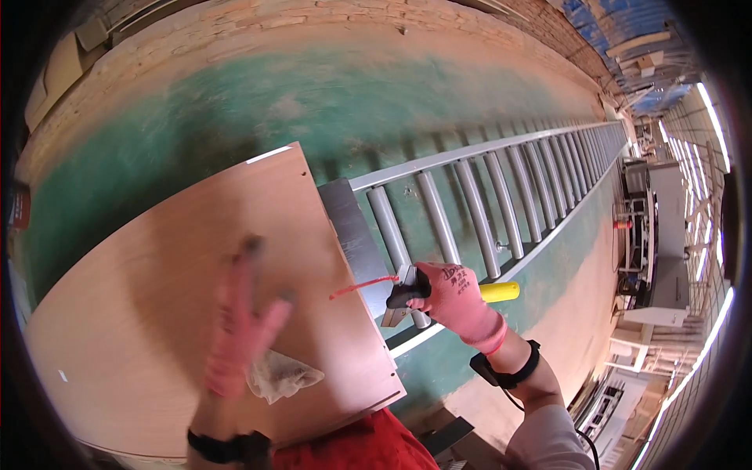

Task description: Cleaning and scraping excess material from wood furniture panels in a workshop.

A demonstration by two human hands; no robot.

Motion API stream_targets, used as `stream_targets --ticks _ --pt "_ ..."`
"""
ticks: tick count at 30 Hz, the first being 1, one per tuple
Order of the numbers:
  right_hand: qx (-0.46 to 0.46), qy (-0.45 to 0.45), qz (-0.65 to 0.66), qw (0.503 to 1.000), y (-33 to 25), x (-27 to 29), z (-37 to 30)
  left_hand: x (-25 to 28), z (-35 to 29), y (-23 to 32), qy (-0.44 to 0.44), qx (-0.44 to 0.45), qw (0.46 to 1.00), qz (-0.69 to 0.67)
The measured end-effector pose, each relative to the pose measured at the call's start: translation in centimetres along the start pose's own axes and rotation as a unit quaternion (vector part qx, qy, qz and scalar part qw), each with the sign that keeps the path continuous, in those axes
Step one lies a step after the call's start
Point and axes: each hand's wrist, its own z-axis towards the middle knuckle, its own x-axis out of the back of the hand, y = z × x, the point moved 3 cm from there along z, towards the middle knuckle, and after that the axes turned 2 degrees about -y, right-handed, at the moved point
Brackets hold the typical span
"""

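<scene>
My left hand (243,321), in a pink glove with dark fingertips, is blurred above a large light-brown wooden board (157,266). Its fingers look spread, with nothing seen in them. Beside its wrist a crumpled translucent plastic bag (283,377) lies on the board. My right hand (450,298), gloved alike, is closed round a tool with a round yellow handle (500,292); the grip hides most of it, and its exact kind cannot be told. A metal part shows at the front of the fist. From there a thin red cord (362,287) reaches over the board's right edge.
A roller conveyor (489,200) with grey metal rollers runs from the board's right side into the distance. The floor (274,102) is worn green, with a brick wall (313,16) along the far side. Machines and pale panels (666,235) stand farther right.
</scene>
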Motion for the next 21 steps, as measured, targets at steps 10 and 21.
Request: stream_targets --ticks 10,21 --pt "-0.11 0.006 -0.119 0.987 10.5 -3.2 -6.2 -12.3 -3.1 7.1 -0.193 -0.027 0.957 -0.214" --pt "-0.235 -0.002 0.543 0.806 21.5 -4.4 -11.7 -16.8 -3.6 5.0 -0.152 0.003 0.979 -0.139"
